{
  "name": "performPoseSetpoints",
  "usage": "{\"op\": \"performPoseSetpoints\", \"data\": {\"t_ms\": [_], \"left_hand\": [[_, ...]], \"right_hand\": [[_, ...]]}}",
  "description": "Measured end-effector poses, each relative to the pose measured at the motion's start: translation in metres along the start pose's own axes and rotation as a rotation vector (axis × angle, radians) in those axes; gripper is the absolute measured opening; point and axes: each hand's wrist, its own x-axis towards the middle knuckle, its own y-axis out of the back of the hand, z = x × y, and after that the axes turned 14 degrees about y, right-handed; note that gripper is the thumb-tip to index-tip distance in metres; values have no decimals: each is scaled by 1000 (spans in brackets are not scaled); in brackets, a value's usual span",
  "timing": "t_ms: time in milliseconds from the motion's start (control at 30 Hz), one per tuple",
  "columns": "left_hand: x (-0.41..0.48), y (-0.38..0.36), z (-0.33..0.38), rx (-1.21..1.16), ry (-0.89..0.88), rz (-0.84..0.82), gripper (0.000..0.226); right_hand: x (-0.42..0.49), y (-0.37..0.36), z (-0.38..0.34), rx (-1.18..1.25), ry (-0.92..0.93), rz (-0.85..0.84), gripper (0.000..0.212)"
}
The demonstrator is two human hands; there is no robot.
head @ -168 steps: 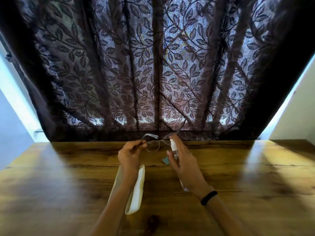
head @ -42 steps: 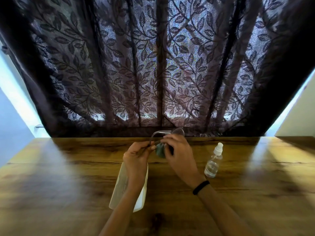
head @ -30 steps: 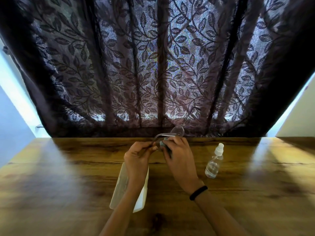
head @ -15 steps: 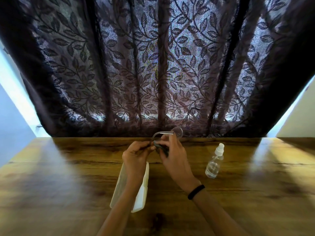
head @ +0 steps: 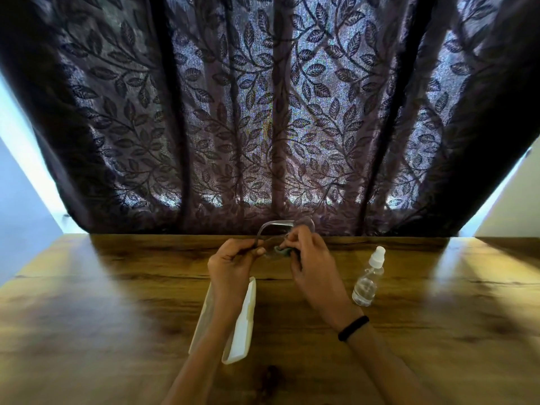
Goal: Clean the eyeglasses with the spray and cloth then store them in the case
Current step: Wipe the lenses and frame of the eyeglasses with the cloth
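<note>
Head view, left hand (head: 230, 266) pinching eyeglasses (head: 276, 229), right hand (head: 311, 258) pinching cloth (head: 283, 251), left forearm over case (head: 242, 320), spray bottle (head: 367, 279) right.

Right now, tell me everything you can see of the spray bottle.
The spray bottle is small and clear, plastic by the look of it, with a white pump top and nozzle cap. It looks to hold clear liquid; the level cannot be read. It stands upright on the wooden table, with only the wide-angle lean in the picture. It is to the right of the right hand, apart from it. Nothing touches it but the table.
</note>
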Motion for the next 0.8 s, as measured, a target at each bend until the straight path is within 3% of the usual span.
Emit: {"op": "performPoseSetpoints", "data": {"t_ms": [333, 467, 667, 800], "left_hand": [[-5, -4, -3, -23, 45, -18, 31], [-4, -2, 1, -8, 11, -31, 37], [-5, 0, 5, 34, -6, -45, 22], [-8, -3, 6, 28, -19, -28, 20]], "right_hand": [[0, -10, -11, 113, 8, -8, 27], [2, -13, -11, 153, -24, 19, 34], [5, -13, -12, 44, 4, 74, 15], [10, -7, -9, -150, 49, 81, 23]]}}
